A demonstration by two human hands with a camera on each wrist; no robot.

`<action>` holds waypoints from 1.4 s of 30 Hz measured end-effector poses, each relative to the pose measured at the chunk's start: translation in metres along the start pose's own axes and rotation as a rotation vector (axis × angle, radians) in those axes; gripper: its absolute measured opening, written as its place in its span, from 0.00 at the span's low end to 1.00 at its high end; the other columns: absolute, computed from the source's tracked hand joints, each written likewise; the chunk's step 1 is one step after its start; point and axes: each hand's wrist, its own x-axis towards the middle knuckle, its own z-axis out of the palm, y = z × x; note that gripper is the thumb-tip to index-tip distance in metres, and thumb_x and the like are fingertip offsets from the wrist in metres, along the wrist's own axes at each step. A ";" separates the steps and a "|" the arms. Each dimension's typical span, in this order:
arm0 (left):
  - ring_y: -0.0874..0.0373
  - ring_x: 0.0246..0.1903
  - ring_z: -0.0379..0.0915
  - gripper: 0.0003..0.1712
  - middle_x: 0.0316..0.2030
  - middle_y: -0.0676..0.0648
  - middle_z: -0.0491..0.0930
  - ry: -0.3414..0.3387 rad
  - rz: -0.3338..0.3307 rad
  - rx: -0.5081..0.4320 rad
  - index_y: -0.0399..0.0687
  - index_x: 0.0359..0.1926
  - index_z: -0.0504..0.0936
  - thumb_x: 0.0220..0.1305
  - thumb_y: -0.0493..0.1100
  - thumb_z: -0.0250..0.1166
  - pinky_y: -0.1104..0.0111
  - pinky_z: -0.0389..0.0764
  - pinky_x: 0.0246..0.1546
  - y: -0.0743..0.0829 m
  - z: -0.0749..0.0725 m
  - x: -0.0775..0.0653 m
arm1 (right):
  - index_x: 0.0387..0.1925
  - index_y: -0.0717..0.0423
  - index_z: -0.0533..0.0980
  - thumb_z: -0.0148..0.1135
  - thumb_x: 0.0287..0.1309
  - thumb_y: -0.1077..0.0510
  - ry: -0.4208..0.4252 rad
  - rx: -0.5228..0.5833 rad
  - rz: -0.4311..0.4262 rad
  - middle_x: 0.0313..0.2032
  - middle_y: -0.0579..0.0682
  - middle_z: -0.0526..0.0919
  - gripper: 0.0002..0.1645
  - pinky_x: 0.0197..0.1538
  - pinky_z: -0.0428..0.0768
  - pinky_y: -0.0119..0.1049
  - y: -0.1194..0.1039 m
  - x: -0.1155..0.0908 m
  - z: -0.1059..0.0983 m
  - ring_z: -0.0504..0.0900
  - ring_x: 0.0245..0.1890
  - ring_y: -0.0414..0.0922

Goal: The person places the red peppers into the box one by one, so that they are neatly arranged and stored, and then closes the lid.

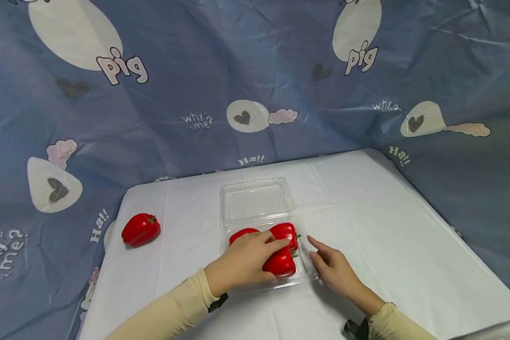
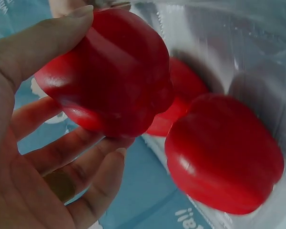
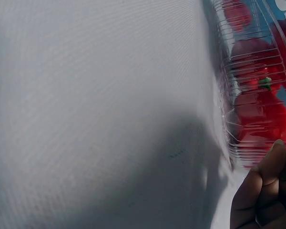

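My left hand (image 1: 246,259) reaches over a clear plastic clamshell container (image 1: 303,278) and grips a red bell pepper (image 2: 109,71) between thumb and fingers. In the left wrist view its thumb lies on one side of the pepper, the fingers on the other. Two more red bell peppers sit in the container: one at the back right (image 1: 284,231), another at the left (image 1: 243,232), partly covered by the hand. My right hand (image 1: 337,271) is at the container's right rim, index finger extended, thumb apart from it, fingertips right at the edge.
The container's hinged lid (image 1: 257,200) lies folded back, away from me. One more red bell pepper (image 1: 141,230) rests on the white tabletop (image 1: 187,212) at the far left. A blue printed cloth (image 1: 187,85) hangs behind and at both sides.
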 end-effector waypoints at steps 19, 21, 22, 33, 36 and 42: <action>0.52 0.44 0.81 0.40 0.48 0.50 0.80 0.060 -0.002 0.052 0.52 0.60 0.75 0.48 0.59 0.77 0.56 0.80 0.49 0.008 0.024 0.013 | 0.68 0.63 0.67 0.55 0.71 0.63 -0.023 0.016 0.037 0.20 0.51 0.74 0.27 0.20 0.74 0.33 -0.006 0.001 0.001 0.71 0.17 0.37; 0.54 0.44 0.80 0.38 0.48 0.51 0.80 0.057 0.005 0.054 0.53 0.59 0.76 0.48 0.59 0.77 0.56 0.80 0.49 0.009 0.025 0.015 | 0.68 0.65 0.67 0.54 0.71 0.66 -0.024 0.012 0.040 0.21 0.54 0.74 0.26 0.20 0.73 0.33 -0.007 0.001 0.002 0.71 0.17 0.37; 0.54 0.44 0.79 0.38 0.47 0.51 0.80 0.054 0.009 0.056 0.53 0.59 0.77 0.48 0.59 0.77 0.57 0.80 0.48 0.010 0.025 0.016 | 0.68 0.66 0.66 0.53 0.70 0.66 -0.024 0.012 0.042 0.21 0.55 0.74 0.26 0.20 0.73 0.33 -0.007 0.000 0.002 0.70 0.17 0.38; 0.61 0.31 0.74 0.42 0.43 0.52 0.74 0.066 0.035 0.013 0.57 0.58 0.83 0.41 0.66 0.79 0.67 0.80 0.38 0.007 0.037 0.026 | 0.69 0.60 0.68 0.56 0.71 0.59 -0.038 0.073 0.043 0.20 0.49 0.73 0.27 0.21 0.74 0.34 0.000 0.000 0.000 0.72 0.18 0.39; 0.61 0.35 0.73 0.43 0.43 0.53 0.74 0.069 0.045 -0.008 0.59 0.58 0.83 0.39 0.68 0.79 0.68 0.79 0.39 0.004 0.040 0.028 | 0.68 0.60 0.68 0.56 0.71 0.59 -0.040 0.073 0.039 0.20 0.49 0.73 0.27 0.21 0.74 0.34 0.000 0.000 0.001 0.72 0.18 0.39; 0.58 0.43 0.70 0.44 0.43 0.53 0.76 0.053 0.073 0.022 0.62 0.57 0.84 0.37 0.72 0.77 0.65 0.77 0.41 0.001 0.042 0.033 | 0.69 0.60 0.68 0.56 0.71 0.60 -0.036 0.064 0.051 0.20 0.49 0.73 0.27 0.21 0.74 0.33 -0.005 -0.001 0.001 0.71 0.18 0.39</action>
